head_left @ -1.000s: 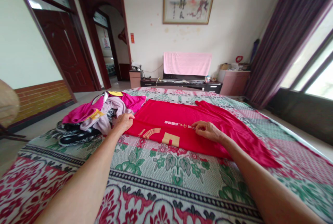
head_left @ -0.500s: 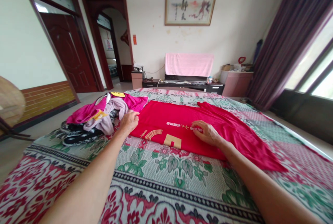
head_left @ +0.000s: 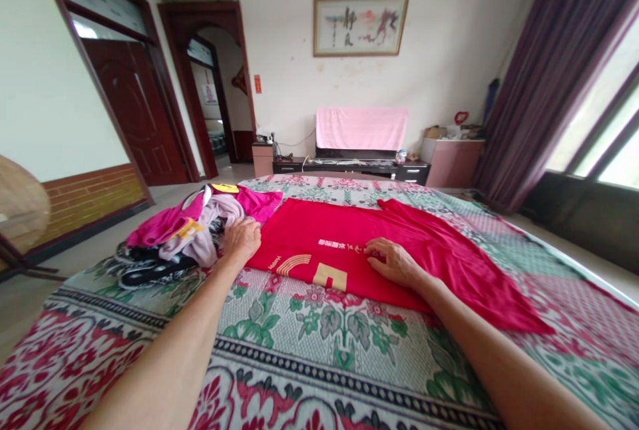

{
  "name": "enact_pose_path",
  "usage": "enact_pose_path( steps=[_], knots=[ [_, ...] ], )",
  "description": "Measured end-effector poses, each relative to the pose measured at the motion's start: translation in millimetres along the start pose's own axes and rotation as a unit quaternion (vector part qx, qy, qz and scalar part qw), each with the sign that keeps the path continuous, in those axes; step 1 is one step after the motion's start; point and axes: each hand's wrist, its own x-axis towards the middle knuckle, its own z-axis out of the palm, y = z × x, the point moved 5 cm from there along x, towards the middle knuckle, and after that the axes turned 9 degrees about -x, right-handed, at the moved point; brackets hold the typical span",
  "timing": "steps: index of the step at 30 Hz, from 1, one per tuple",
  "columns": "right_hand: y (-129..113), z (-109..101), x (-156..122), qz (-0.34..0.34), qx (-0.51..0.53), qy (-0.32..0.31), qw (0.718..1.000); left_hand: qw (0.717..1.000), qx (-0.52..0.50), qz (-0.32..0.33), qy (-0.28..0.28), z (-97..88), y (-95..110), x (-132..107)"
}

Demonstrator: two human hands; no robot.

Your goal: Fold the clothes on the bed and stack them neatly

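Note:
A red T-shirt point(head_left: 319, 227) lies folded lengthwise on the patterned cover, with white lettering and a gold print on its near half. At its left edge is my left hand point(head_left: 243, 238), its fingers laid out loosely beside the cloth, between the shirt and the clothes pile. My right hand point(head_left: 394, 262) rests on the middle of the shirt, fingers apart and slightly bent, covering part of the lettering. The shirt's sleeve side spreads out in wrinkles to the right.
A heap of clothes point(head_left: 172, 233) in pink, lilac and black-and-white sits at the left. Under everything is a flowered cover point(head_left: 309, 343). Beyond it stand a low black cabinet point(head_left: 289, 166) and a screen draped with a pink cloth point(head_left: 362, 127). A purple curtain point(head_left: 524, 77) hangs at right.
My left hand has let go of the shirt's left edge and moved slightly left, its fingers loosened. My right hand has shifted slightly left on the shirt. The view has tilted up a little.

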Motion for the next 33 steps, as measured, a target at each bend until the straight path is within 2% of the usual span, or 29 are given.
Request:
enact_pose_path(
  steps=[2, 4, 8, 12, 14, 16, 18, 20, 23, 27, 30, 33],
  knots=[
    [-1, -1, 0, 0.0, -0.005, -0.002, 1.0, 0.997, -0.029, 0.073, -0.007, 7.0, 22, 0],
    [-2, -1, -1, 0.009, -0.01, -0.009, 1.0, 0.992, -0.046, 0.107, -0.041, 19.9, 36, -4],
    [-4, -1, -4, 0.014, -0.009, -0.007, 1.0, 0.99, -0.027, 0.067, -0.119, 46.6, 38, -14],
    [5, -1, -3, 0.046, 0.055, 0.0, 0.997, 0.988, -0.01, 0.065, -0.137, 54.5, 33, -16],
    [20, -9, -3, 0.103, 0.123, 0.036, 0.986, 0.988, -0.008, 0.066, -0.138, 54.5, 31, -14],
    [41, -25, -7, 0.18, 0.168, 0.118, 0.962, 0.988, -0.009, 0.064, -0.141, 54.5, 30, -13],
    [62, -43, -18, 0.251, 0.165, 0.203, 0.932, 0.988, -0.008, 0.059, -0.145, 55.1, 29, -12],
    [77, -55, -31, 0.302, 0.125, 0.239, 0.914, 0.987, -0.004, 0.061, -0.15, 56.4, 29, -12],
    [79, -58, -43, 0.318, 0.037, 0.188, 0.929, 0.986, -0.003, 0.065, -0.154, 59.0, 28, -12],
    [59, -41, -45, 0.257, -0.058, 0.075, 0.962, 0.986, -0.011, 0.079, -0.146, 63.2, 26, -10],
    [50, -29, -44, 0.246, -0.105, 0.015, 0.964, 0.985, -0.014, 0.077, -0.153, 65.8, 23, -10],
    [49, -24, -44, 0.248, -0.141, -0.011, 0.958, 0.985, -0.026, 0.07, -0.156, 64.7, 23, -10]
  ],
)
